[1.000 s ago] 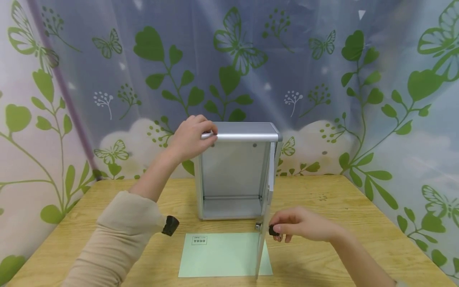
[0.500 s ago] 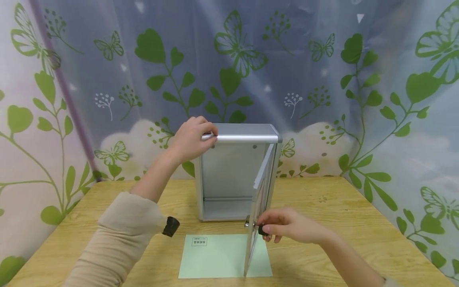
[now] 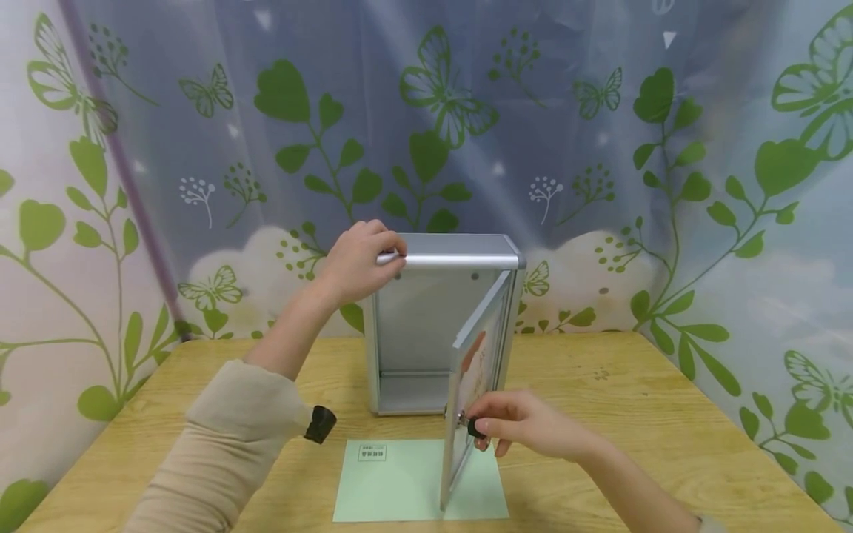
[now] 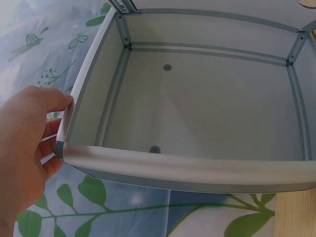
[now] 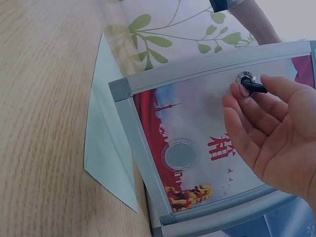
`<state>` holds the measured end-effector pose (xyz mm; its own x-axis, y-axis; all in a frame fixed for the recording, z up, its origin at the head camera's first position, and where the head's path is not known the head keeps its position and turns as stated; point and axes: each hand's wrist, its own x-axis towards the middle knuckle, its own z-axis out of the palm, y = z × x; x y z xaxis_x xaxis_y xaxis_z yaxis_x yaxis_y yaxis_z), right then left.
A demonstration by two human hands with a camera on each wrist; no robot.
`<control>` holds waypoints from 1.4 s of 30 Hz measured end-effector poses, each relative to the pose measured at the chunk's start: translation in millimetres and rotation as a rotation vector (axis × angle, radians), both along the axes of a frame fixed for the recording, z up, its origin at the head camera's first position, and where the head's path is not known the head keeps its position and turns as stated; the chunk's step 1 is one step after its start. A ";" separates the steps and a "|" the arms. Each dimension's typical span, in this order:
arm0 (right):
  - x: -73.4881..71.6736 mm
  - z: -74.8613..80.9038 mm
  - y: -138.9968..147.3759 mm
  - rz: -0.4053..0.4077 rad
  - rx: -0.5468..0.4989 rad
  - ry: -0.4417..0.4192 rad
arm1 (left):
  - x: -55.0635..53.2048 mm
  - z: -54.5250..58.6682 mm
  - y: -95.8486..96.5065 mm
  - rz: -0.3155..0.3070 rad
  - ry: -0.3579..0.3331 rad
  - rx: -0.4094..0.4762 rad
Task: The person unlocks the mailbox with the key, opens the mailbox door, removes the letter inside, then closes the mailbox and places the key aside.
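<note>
A silver metal box [image 3: 460, 261] stands upright on the table, its front partly open and its grey inside visible. My left hand [image 3: 363, 259] grips its top left corner; in the left wrist view, the thumb of that hand [image 4: 27, 133] lies on the frame, with fingers behind it. Hinged at the box's right side, the door [image 3: 485, 359] stands ajar. My right hand [image 3: 526, 426] pinches the black head of a key [image 3: 476, 427] at the door's lock. The right wrist view shows the key [image 5: 255, 87] with a metal ring, and the door's printed front [image 5: 197, 123].
A pale green envelope-like sheet [image 3: 389, 481] with a small printed box lies before the metal box, partly behind the door. The wooden table [image 3: 586, 385] ends at a curtain [image 3: 566, 185] with leaves and butterflies. A small black object [image 3: 321, 424] sits by the left cuff.
The door has swung leftward toward the box's opening, and my right hand has moved left with the key. My left hand has kept its hold on the corner.
</note>
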<state>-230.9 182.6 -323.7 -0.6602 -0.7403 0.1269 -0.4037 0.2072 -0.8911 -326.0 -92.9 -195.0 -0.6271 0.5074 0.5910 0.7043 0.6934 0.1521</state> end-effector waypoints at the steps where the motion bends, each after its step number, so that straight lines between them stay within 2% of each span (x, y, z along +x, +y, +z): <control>1: -0.1 -0.2 -0.9 -0.003 0.002 -0.002 | 0.2 0.0 0.0 0.000 0.002 0.000; 9: -0.8 0.9 -10.0 -0.064 0.041 -0.054 | 0.3 1.6 0.8 0.001 0.009 -0.012; 21: -8.7 -6.0 -35.0 -0.137 0.007 -0.016 | -0.6 5.2 0.9 -0.007 -0.006 -0.012; 29: -10.3 -7.9 -45.4 -0.213 -0.018 -0.119 | -0.4 5.0 2.3 0.003 -0.018 -0.028; 37: -14.7 -7.9 -54.8 -0.239 -0.047 -0.200 | -0.6 5.5 0.3 0.013 -0.032 -0.029; 42: -20.1 -11.5 -64.2 -0.281 -0.094 -0.282 | -0.3 5.2 0.5 0.015 -0.037 -0.017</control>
<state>-251.0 118.4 -335.2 -0.8536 -0.5202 -0.0293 -0.0803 0.1868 -0.9791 -326.3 -92.4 -189.8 -0.6564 0.5073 0.5585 0.6878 0.7065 0.1666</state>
